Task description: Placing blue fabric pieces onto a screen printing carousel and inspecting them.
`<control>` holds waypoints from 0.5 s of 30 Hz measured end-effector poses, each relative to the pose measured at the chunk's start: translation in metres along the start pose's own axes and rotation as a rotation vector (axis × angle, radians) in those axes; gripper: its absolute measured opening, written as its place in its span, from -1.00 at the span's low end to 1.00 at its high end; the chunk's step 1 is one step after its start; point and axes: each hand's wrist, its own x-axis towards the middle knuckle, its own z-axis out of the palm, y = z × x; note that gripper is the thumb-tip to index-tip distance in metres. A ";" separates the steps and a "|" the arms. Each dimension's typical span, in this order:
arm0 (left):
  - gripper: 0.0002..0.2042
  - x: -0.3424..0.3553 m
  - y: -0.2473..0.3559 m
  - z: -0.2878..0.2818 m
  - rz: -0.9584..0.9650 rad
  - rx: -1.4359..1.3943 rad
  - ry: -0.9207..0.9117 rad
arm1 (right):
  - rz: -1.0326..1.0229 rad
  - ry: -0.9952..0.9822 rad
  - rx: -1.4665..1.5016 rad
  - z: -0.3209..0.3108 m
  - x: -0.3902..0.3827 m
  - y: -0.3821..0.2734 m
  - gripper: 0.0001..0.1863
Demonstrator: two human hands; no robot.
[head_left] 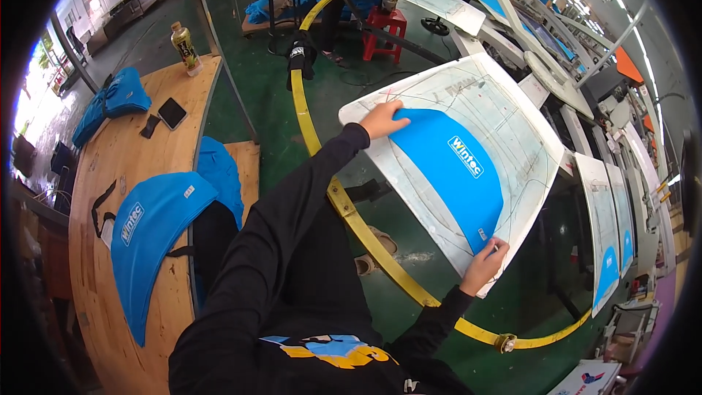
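A curved blue fabric panel (pixel 446 168) with a white printed logo lies on a pale, pencil-marked platen board (pixel 504 117) in front of me. Its far-left corner is pinched between the thumb and fingers of my left hand (pixel 382 120). At its near-right tip, by a small white label print, the fingers of my right hand (pixel 484 265) close on the edge. Between the two hands the panel looks flat against the board.
Left, a wooden table (pixel 91 249) bears a stack of blue panels (pixel 157 212), a folded blue bundle (pixel 113 102), a phone (pixel 172 113) and a bottle (pixel 186 49). A yellow ring rail (pixel 380 260) curves under the board. More platens (pixel 596 212) stand right; a red stool (pixel 384 29) is behind.
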 end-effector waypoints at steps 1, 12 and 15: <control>-0.62 -0.007 0.015 0.007 0.059 -0.137 0.013 | -0.004 -0.004 0.002 0.004 0.001 -0.010 -0.84; -0.84 -0.135 0.171 -0.025 0.115 -1.042 -0.163 | -0.066 -0.074 0.772 0.016 -0.030 -0.198 -0.83; -0.85 -0.191 0.179 -0.087 0.038 -1.043 -0.035 | -0.262 -0.078 0.805 0.012 -0.051 -0.233 -0.85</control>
